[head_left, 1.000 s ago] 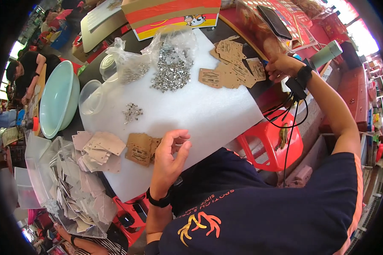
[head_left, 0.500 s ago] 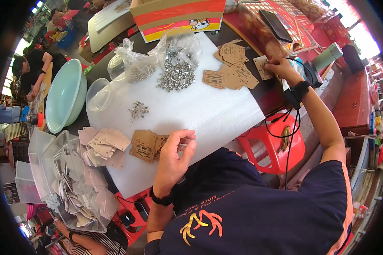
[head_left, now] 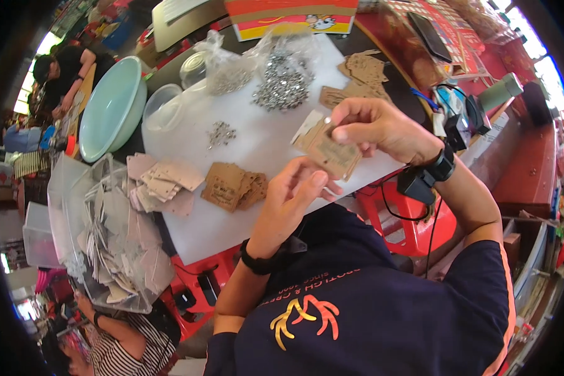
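While pinched in right hand (head_left: pixel 379 128) fingers, brown cardboard tag (head_left: pixel 329 148): light, bendy, best gripped at edges; left hand (head_left: pixel 292 194) loosely curled at seven o'clock.

Single head-worn fisheye view; we look steeply down from above our own chest. White table (head_left: pixel 257 150) fills centre, running toward 12 o'clock. Our torso occupies 5–6 o'clock, close to lens. Left hand (head_left: pixel 294 194) and right hand (head_left: pixel 376 128) sit near frame centre, at close range, forearms entering from lower edge. Straight edges bow toward dark circular rim. Neighbouring person (head_left: pixel 66 69) at 10 o'clock, far off. No second view, so no shared part.
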Demonstrator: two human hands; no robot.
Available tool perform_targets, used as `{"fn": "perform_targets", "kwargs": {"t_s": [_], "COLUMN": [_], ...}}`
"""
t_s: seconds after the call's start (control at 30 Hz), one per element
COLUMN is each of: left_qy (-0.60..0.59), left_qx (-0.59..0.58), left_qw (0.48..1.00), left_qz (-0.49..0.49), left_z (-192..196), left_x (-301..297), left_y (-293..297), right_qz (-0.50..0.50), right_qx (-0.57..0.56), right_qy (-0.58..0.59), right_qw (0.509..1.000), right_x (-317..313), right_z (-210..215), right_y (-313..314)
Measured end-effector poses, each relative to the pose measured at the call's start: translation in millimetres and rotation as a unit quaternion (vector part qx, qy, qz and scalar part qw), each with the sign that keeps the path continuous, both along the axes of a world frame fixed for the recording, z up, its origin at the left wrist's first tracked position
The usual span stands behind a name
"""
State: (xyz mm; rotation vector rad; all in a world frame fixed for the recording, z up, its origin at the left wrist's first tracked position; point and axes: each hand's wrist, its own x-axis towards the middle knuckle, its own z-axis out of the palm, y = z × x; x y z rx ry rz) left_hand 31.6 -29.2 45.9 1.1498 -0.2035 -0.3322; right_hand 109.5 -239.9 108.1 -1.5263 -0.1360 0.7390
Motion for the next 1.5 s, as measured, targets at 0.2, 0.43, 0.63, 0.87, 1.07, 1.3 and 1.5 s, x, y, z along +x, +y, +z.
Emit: {"fn": "perform_targets", "kwargs": {"t_s": [0.2, 0.43, 0.63, 0.87, 1.07, 1.3, 1.5], "left_qy": [0.025, 0.013, 0.009, 0.056, 0.070, 0.071, 0.083], "left_qx": [-0.065, -0.046, 0.003, -0.073, -0.026, -0.007, 0.006], "left_qw": [0.994, 0.980, 0.971, 0.958, 0.948, 0.951, 0.950], "left_qz": [0.085, 0.192, 0.239, 0.270, 0.311, 0.300, 0.302], "left_z": [-4.2, 1.2, -2.4, -24.1, -29.6, -32.8, -32.9], "left_x": [-4.5, -11.6, -29.5, -54.8, -66.7, -66.7, -66.1], "left_y": [23.6, 53.7, 73.2, 102.5, 116.3, 119.3, 117.3], "right_qz": [0.036, 0.095, 0.147, 0.159, 0.135, 0.119, 0.123], "right_qx": [0.066, -0.005, -0.006, -0.028, -0.081, -0.232, -0.228], "right_qy": [-0.047, -0.046, -0.063, -0.121, -0.200, -0.284, -0.408], "right_qw": [0.996, 0.994, 0.987, 0.979, 0.967, 0.922, 0.876], "right_x": [0.4, -10.5, -15.3, -35.3, 14.7, 70.5, 73.0], "right_z": [-10.7, -17.7, -26.4, -48.4, -61.8, -66.2, -89.0], "right_y": [57.1, 85.6, 112.7, 148.2, 155.6, 147.5, 159.9]}}
